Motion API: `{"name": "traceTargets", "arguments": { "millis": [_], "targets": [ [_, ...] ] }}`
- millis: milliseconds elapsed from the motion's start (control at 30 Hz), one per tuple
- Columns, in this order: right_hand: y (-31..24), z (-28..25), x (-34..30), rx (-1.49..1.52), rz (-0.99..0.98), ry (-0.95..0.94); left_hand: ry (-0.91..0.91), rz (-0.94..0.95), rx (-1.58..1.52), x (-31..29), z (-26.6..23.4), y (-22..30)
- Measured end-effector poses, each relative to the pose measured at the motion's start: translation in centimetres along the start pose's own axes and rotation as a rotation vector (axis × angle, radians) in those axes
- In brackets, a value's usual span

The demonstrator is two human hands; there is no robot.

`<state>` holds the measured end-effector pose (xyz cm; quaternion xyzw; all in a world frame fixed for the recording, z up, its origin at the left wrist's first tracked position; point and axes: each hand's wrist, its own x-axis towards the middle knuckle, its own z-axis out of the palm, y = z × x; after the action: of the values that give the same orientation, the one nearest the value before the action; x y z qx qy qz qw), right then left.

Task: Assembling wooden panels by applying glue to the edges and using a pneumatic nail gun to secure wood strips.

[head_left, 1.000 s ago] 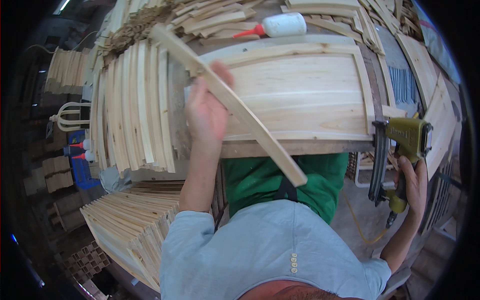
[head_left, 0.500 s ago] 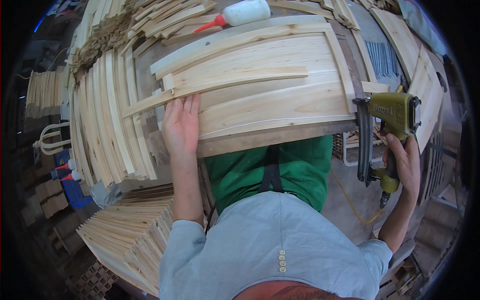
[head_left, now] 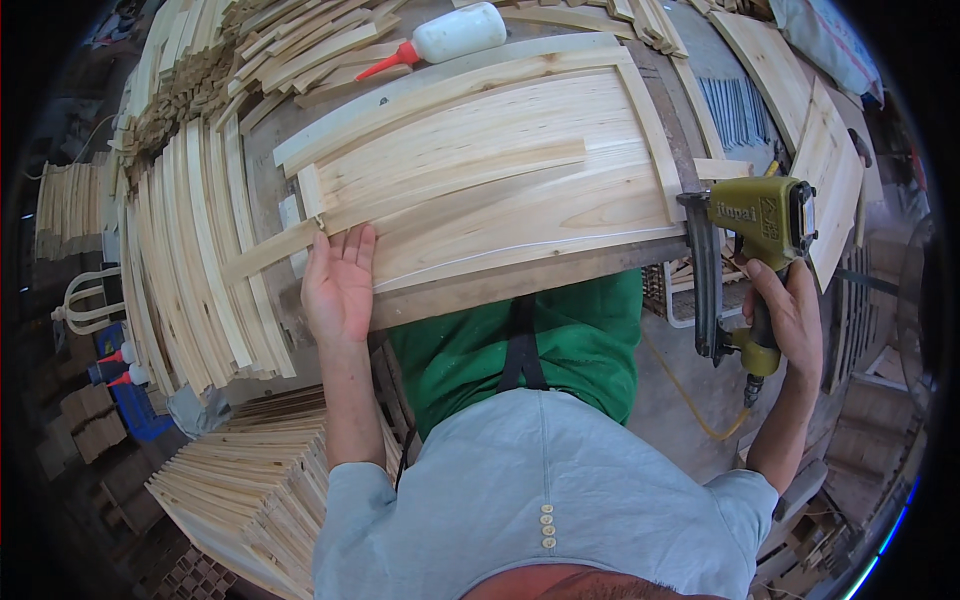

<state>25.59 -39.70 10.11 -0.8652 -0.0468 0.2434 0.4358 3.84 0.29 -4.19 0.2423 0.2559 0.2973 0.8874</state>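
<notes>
A long wooden strip (head_left: 440, 190) lies slantwise over a pale wooden panel (head_left: 590, 195) framed at the far and right edges. My left hand (head_left: 340, 288), palm up, holds the strip near its left end, the fingers partly hidden under it and the thumb at its near edge. A thin white line of what looks like glue runs along the panel's near edge. Right of the panel, my right hand (head_left: 788, 310) is wrapped round the handle of an olive-green nail gun (head_left: 750, 215). Its dark magazine stands beside the bench edge, and a yellow hose hangs below.
A white glue bottle (head_left: 460, 35) with red nozzle lies beyond the panel. Strips stand stacked at left (head_left: 190, 250) and more pile up behind. Dark nail strips (head_left: 733, 110) lie at the far right near wide boards (head_left: 790, 120). A board stack (head_left: 245, 480) sits by my left elbow.
My left hand has drawn the strip's left end nearer to me, baring more of the short frame piece behind it. The whole view has shifted slightly; my right hand keeps the nail gun.
</notes>
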Motion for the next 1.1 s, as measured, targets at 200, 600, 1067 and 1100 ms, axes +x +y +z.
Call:
{"name": "traceTargets", "arguments": {
  "millis": [200,600,1067,1100],
  "targets": [
    [0.0,0.2,0.3,-0.022,0.003,-0.018,0.048,0.037,0.035,-0.2,0.6,0.2],
    [1.4,-0.4,0.2,-0.022,-0.028,0.011,-0.092,-0.145,0.163,-0.7,3.1,-0.5],
    [1.5,-0.6,0.0,-0.084,-0.009,0.03,-0.285,0.694,1.851,0.9,4.4,5.0],
    [1.4,-0.7,-0.1,-0.087,0.001,0.046,-0.304,0.691,1.84,1.4,4.6,5.1]
  ]
}}
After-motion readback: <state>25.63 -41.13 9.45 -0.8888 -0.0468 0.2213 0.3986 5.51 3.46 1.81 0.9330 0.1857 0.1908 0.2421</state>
